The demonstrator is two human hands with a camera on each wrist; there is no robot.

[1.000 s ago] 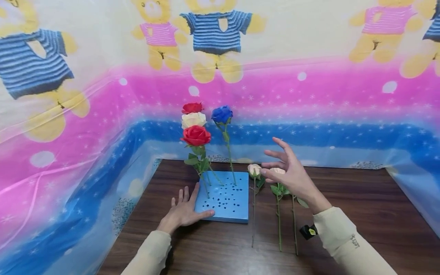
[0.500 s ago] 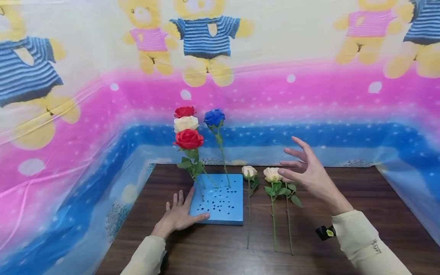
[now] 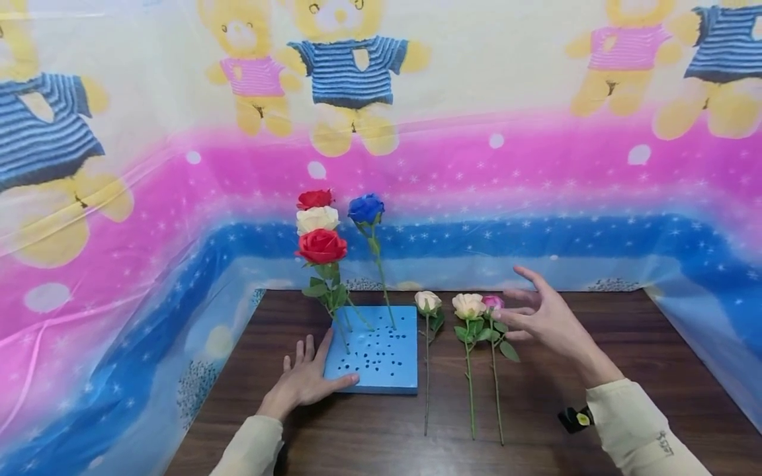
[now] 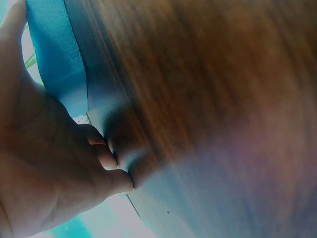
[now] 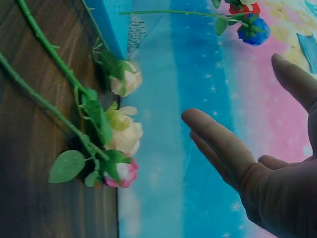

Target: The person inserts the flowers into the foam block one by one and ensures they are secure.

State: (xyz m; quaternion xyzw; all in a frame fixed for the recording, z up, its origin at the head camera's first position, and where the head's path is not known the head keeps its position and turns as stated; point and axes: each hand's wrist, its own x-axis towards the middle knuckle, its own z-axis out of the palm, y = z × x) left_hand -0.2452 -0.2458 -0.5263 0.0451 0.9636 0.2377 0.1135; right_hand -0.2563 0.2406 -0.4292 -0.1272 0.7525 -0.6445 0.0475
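Note:
My left hand (image 3: pixel 303 380) rests against the left edge of a blue foam board (image 3: pixel 406 357), its thumb along the near corner and its fingers spread on the table. Several roses stand in the board's holes: a front red rose (image 3: pixel 322 246), a white rose (image 3: pixel 317 220), another red rose (image 3: pixel 315 199) and a blue rose (image 3: pixel 366 209). To the right lie a pale rose (image 3: pixel 428 303), a cream rose (image 3: pixel 469 306) and a pink rose (image 3: pixel 493 302). Fingers extended and holding nothing, my right hand (image 3: pixel 553 324) hovers beside the pink rose; the right wrist view shows a gap between them.
A dark wooden table (image 3: pixel 536 423) carries everything. Behind it and along the sides hangs a cloth (image 3: pixel 452 158) printed with bears. Under the right sleeve (image 3: pixel 637 423) a small black object (image 3: pixel 574 418) shows at the wrist.
My right hand has moved right from over the cream rose, then lowered, and the pink rose now shows. The left hand stays at the board. The head view has shifted slightly.

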